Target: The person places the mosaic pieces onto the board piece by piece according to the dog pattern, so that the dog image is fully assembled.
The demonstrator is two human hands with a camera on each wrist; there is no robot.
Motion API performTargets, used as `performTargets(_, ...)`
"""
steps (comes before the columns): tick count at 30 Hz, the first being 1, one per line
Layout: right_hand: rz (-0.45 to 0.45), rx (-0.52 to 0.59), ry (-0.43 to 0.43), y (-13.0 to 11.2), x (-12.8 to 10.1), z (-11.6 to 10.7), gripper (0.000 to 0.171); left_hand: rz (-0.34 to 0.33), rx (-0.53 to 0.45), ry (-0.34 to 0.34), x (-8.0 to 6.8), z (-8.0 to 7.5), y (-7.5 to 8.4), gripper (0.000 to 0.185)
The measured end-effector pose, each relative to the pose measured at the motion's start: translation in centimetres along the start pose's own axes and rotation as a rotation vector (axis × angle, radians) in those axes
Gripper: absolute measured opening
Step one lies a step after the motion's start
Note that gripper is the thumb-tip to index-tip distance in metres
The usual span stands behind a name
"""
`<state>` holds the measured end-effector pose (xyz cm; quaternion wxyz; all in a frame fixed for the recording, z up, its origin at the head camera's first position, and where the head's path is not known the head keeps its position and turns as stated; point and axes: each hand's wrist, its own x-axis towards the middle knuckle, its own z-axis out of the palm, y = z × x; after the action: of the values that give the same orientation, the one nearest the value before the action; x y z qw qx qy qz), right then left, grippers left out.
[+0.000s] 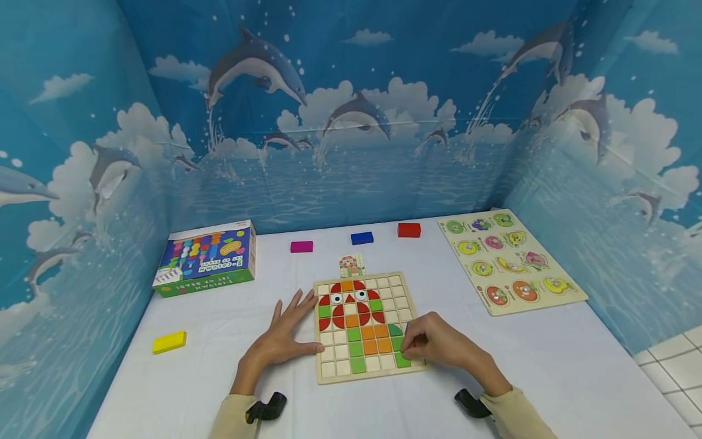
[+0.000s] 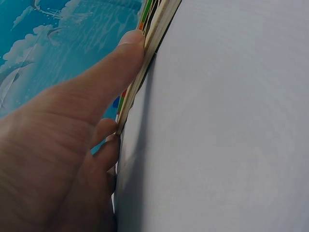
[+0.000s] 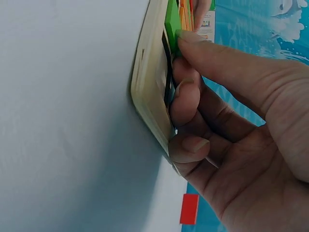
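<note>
A square wooden grid board [image 1: 328, 370] lies on the white table, partly filled with red, green and orange tiles in a face-like pattern. My left hand [image 1: 282, 338] is spread at the board's left side, its thumb [image 2: 130, 53] touching the edge and the fingertips near the upper left corner. At the lower right of the board, my right hand [image 1: 439, 340] pinches a green square tile [image 3: 172, 21] between thumb and curled fingers; the tile sits slightly tilted over the grid. Other fingers rest against the board's side.
A small pattern card [image 1: 351, 265] lies just behind the board. Magenta [image 1: 301, 246], blue [image 1: 362, 238] and red [image 1: 409, 230] blocks stand farther back. A yellow block [image 1: 169, 342] and a bead-set box [image 1: 208, 259] are left; a fruit puzzle board [image 1: 510, 262] lies right.
</note>
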<state>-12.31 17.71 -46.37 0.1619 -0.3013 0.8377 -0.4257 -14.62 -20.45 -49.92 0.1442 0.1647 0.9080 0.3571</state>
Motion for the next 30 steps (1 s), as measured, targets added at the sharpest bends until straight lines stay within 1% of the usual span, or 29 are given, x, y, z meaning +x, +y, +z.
performTargets(4,0.002,-0.018,0.013,-0.1,0.1,0.0,0.013,0.0,-0.001,0.005,0.0,0.0,0.0,0.112)
performTargets(8,0.001,-0.078,0.076,-0.2,0.5,-0.4,0.01,0.003,-0.007,0.001,-0.1,0.0,0.1,0.112)
performTargets(11,-0.004,-0.123,0.118,-0.3,1.5,-0.7,0.014,-0.001,-0.006,-0.005,-0.1,-0.1,0.1,0.113)
performTargets(13,-0.003,-0.125,0.107,-0.4,2.4,-0.9,0.023,0.0,-0.007,0.0,-0.2,-0.1,0.0,0.112)
performTargets(17,0.041,-0.114,0.044,-0.3,4.2,-0.8,0.042,-0.001,-0.011,0.002,-0.1,0.0,-0.4,0.111)
performTargets(20,0.077,-0.122,0.018,-0.2,4.9,-0.6,0.05,0.003,-0.018,-0.005,-0.1,0.1,-0.5,0.112)
performTargets(25,0.097,-0.143,0.011,-0.2,5.3,-0.5,0.051,0.007,-0.015,-0.012,-0.1,0.1,-0.3,0.113)
performTargets(30,0.102,-0.142,0.014,-0.2,5.5,-0.6,0.05,0.01,-0.004,0.002,0.0,0.0,-0.3,0.113)
